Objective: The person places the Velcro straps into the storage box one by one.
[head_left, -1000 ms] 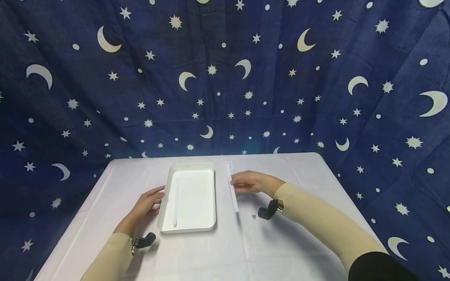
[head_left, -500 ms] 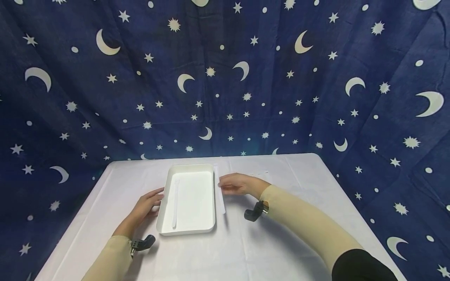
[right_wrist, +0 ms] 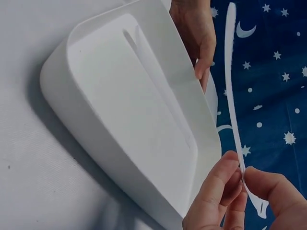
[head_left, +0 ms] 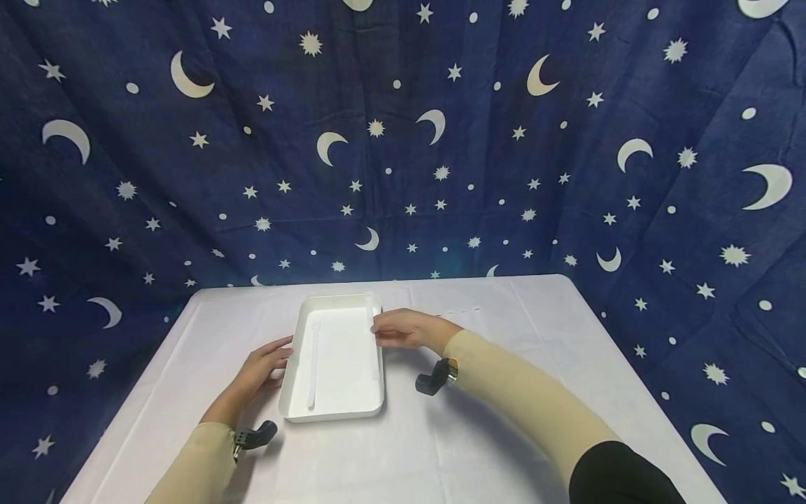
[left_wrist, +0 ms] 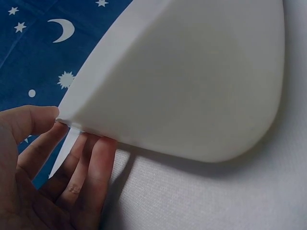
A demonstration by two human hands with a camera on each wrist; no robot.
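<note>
A white rectangular tray (head_left: 343, 416) sits on the table. My left hand (head_left: 258, 367) pinches its left rim, thumb at the top edge and fingers against the outer wall in the left wrist view (left_wrist: 76, 177). Inside the tray, toward its left side, lies a narrow white strip (head_left: 313, 367). My right hand (head_left: 408, 329) pinches a second long, thin white strip (right_wrist: 231, 86) between thumb and fingers. Its wider end, with a slot, sticks out below the fingertips in the right wrist view. In the head view this strip overlaps the tray's right part, above the tray floor.
A white cloth (head_left: 352, 462) covers the table. Faint pale marks (head_left: 466, 311) show on it behind my right forearm. A dark blue curtain (head_left: 283, 168) with moons and stars hangs behind the table. Each wrist carries a black camera mount (head_left: 434, 378).
My right hand has moved left with the strip, from right of the tray to over its right side. The left hand stays at the tray's left rim.
</note>
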